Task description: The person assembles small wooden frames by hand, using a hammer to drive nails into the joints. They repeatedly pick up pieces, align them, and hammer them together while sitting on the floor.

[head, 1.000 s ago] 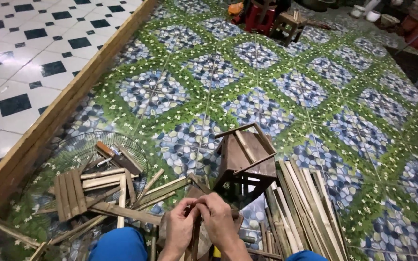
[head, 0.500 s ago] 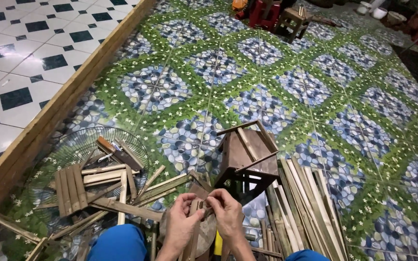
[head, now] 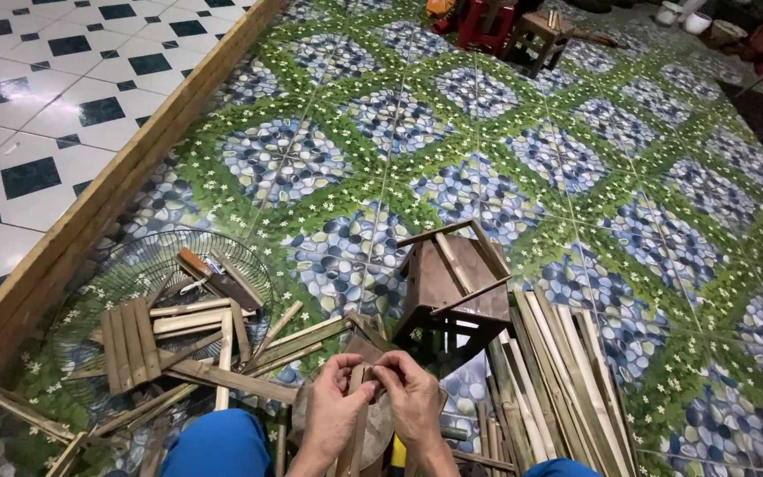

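At bottom centre, close together over a round wooden block (head: pixel 380 422): left hand (head: pixel 333 417) and right hand (head: pixel 414 408), fingers of both curled and pinched onto a thin bamboo strip (head: pixel 357 415) standing nearly upright between them. Just beyond the fingertips, tipped on its side: a small brown wooden stool (head: pixel 454 287). To the right of that, touching its legs: a bundle of long split bamboo slats (head: pixel 558 380) lying on the patterned green-and-blue floor mat (head: pixel 487 115). To the left, heaped partly over a round wire fan guard (head: pixel 125 274): short bamboo pieces (head: pixel 130 340). Along the mat's left edge: a wooden plank (head: pixel 117 185). Near the bottom edge: blue-clad knee (head: pixel 218 446).
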